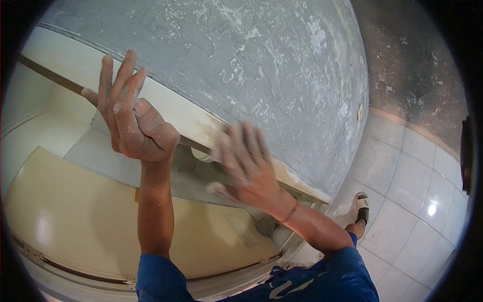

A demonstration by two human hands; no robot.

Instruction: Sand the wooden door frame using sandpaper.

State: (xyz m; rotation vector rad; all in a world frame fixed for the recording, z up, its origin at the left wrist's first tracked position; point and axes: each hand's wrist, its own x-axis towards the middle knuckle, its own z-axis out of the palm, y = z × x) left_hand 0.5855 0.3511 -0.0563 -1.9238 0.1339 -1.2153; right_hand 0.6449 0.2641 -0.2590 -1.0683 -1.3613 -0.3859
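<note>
Head view: you have a pale strip (176,110), flat-faced and straight-edged though bent by the lens, running from upper left to lower right along the border of a grey wall (297,100). The wall surface is rough and matt, with thin ridges and white scuffs. Beneath the strip lies a smooth, cream panel (80,201) with a soft sheen and metal hinges (36,255) along its lower edge. At right, glossy, pale floor tiles (380,176) meet a darker, mottled wall (412,70).

The strip sits directly under and between your hands. Its face is off-white and mostly even, with a brownish, worn-looking patch beside your right hand and a darker underside.

Your left hand (132,118) is raised in front of the strip, dusty, fingers loosely bent and partly apart, thumb folded toward them; contact with the strip cannot be determined. Your right hand (246,168) is blurred, fingers spread over the strip's edge near the wall; whether it touches cannot be told. A thin band (288,212) circles your right wrist.
</note>
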